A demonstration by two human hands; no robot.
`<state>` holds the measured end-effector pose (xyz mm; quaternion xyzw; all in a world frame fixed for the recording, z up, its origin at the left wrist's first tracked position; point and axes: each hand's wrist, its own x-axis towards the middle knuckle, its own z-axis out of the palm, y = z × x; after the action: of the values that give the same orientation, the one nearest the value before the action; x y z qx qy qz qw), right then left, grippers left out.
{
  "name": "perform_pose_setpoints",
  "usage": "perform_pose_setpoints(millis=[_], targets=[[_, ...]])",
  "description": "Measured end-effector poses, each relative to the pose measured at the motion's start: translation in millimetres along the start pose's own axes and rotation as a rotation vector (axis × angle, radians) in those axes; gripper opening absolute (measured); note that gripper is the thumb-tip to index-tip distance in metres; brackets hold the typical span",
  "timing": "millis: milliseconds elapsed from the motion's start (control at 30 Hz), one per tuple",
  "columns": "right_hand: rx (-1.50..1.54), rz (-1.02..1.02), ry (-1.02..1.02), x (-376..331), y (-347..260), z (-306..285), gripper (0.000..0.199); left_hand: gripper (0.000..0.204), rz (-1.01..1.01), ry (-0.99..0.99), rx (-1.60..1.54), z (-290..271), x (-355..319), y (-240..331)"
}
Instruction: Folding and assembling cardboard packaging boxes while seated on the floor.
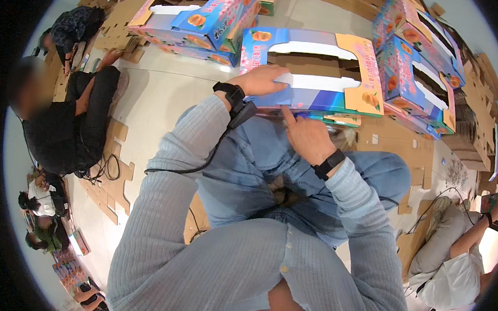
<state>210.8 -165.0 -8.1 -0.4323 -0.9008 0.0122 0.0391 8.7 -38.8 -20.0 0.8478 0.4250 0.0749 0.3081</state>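
A printed cardboard carton [367, 66], blue, pink and yellow with pictures of orange fruit, stands just in front of my crossed legs. Its top has a long cut-out with white edges, and brown cardboard shows inside. Across the carton's left top panel lies my left hand [260, 82], fingers stretched toward the cut-out. My right hand [311, 139] is at the near side, index finger extended against the lower front edge and the other fingers curled. Nothing shows in either hand. The carton's underside is out of sight.
More printed cartons [210, 31] stand at the far left, and others are stacked [411, 73] at the right. Flat brown cardboard [391, 142] lies on the floor beside my right knee. People sit at left [56, 125] and right [450, 264], with loose cables near them.
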Motion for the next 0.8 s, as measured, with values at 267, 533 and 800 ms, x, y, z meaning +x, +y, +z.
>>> perform_pose_setpoints(millis=[267,533,800], targets=[[-0.093,0.076,-0.06,1.6,-0.8,13.5,0.057,0.055,0.023,-0.074,0.074,-4.4,3.0,4.6],[0.02,0.028,0.187,27.3,8.6,18.2,0.01,0.08,0.072,-0.062,0.089,-5.5,-3.1,7.6],[0.213,-0.007,0.082,31.5,19.8,20.1,0.007,0.115,0.078,-0.178,0.329,3.5,-9.0,23.8]])
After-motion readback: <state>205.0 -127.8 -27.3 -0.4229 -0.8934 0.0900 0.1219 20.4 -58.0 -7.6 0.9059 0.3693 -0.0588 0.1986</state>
